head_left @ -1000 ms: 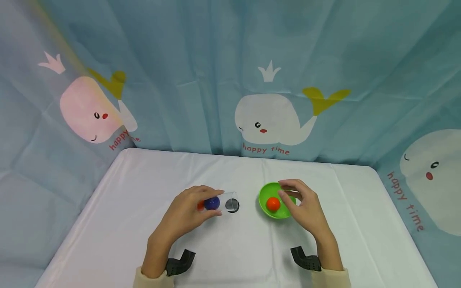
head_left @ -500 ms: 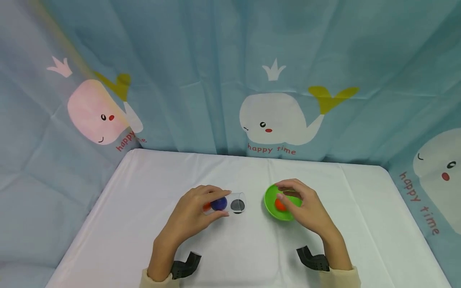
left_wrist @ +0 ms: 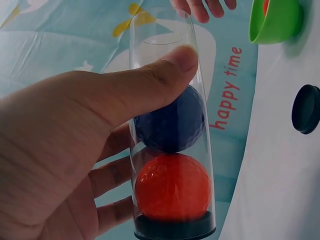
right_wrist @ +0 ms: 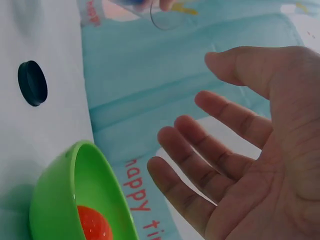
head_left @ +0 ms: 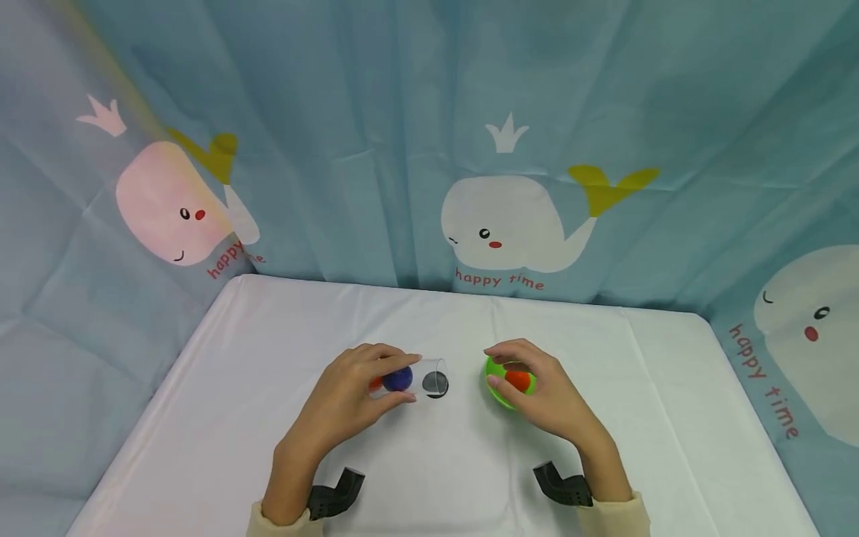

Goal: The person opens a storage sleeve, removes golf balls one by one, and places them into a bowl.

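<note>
My left hand (head_left: 349,391) grips a clear plastic tube (left_wrist: 167,30), thumb on one side and fingers on the other. Inside the tube a dark blue golf ball (left_wrist: 172,122) touches an orange-red golf ball (left_wrist: 173,187). A dark cap (left_wrist: 175,226) closes the end by the orange-red ball; the other end looks uncapped. Hovering over a green bowl (right_wrist: 55,195), my right hand (head_left: 540,384) has its fingers spread apart and holds nothing. An orange ball (right_wrist: 95,223) lies in that bowl, partly hidden by the fingers in the head view.
A loose black cap (right_wrist: 33,83) lies on the white cloth-covered table (head_left: 429,455), between tube and bowl; the head view shows it through the tube's uncapped end. Behind the table hangs a blue curtain (head_left: 376,216) with whale prints.
My right hand has moved left across the bowl, closer to the tube, covering more of the orange ball. The left hand keeps its grip on the tube. The head view shifts slightly.
</note>
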Tool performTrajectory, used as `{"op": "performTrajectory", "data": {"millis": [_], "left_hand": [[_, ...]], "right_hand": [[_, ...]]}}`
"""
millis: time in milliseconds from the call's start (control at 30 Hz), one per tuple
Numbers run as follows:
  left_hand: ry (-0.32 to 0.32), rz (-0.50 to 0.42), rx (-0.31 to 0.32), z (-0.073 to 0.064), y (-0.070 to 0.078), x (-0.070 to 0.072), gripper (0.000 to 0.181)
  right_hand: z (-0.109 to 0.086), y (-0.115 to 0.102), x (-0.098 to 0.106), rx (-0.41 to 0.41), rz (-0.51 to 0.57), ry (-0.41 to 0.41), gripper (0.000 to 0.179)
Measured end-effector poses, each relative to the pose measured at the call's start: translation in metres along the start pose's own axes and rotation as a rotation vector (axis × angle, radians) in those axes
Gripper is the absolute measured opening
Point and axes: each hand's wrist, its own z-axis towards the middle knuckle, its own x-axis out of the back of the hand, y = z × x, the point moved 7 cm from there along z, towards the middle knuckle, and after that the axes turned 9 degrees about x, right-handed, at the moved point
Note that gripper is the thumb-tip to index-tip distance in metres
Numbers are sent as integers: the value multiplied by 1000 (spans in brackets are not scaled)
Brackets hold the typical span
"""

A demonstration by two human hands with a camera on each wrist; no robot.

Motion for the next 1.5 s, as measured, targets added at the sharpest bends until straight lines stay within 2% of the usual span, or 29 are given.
{"op": "performTrajectory", "data": {"millis": [133, 433, 733, 1100, 1267, 1500], "left_hand": [[3, 8, 6, 1, 0, 1, 53], [9, 82, -25, 0, 7, -3, 52], [56, 143, -70, -1, 10, -1, 51], [112, 188, -158, -1, 20, 3, 51], [139, 210, -168, -2, 22, 5, 51], [170, 224, -172, -3, 24, 9, 50]], "right_hand": [[2, -6, -4, 19, 3, 4, 35], [4, -17, -13, 68, 175, 42, 31], [7, -16, -36, 33, 297, 5, 34], [10, -13, -55, 10, 391, 28, 36], [11, -12, -60, -2, 417, 66, 36], [11, -12, -65, -20, 476, 76, 35]]}}
